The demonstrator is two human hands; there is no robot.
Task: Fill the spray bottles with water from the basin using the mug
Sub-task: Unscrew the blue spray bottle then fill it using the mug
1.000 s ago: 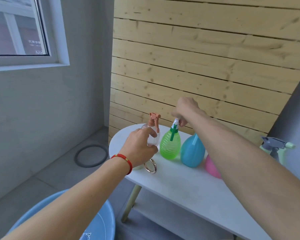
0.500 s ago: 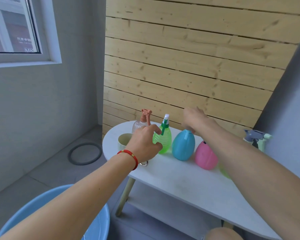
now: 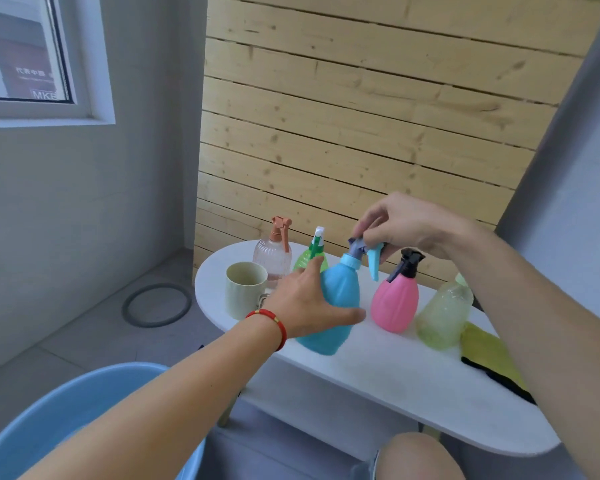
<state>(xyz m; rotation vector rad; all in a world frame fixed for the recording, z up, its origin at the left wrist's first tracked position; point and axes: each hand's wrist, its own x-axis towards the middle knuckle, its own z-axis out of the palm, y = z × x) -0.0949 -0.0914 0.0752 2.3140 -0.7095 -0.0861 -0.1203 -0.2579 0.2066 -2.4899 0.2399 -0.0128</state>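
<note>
A: Left hand [image 3: 310,306] wraps the blue bottle [image 3: 336,299] mid-desk [image 3: 395,375], leaning right.
B: Right hand [image 3: 402,226] pinches its spray head [image 3: 362,249] directly above; the neck axis runs up-right.

A row of spray bottles — clear [image 3: 272,261], green [image 3: 309,259], blue [image 3: 336,299], pink [image 3: 395,303], pale green [image 3: 444,317] — is carried by the white oval surface [image 3: 378,368], with a mug [image 3: 246,289] (left end) and a yellow-green cloth [image 3: 489,355].

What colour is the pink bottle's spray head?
Black spray head on the pink bottle; head view.
</note>
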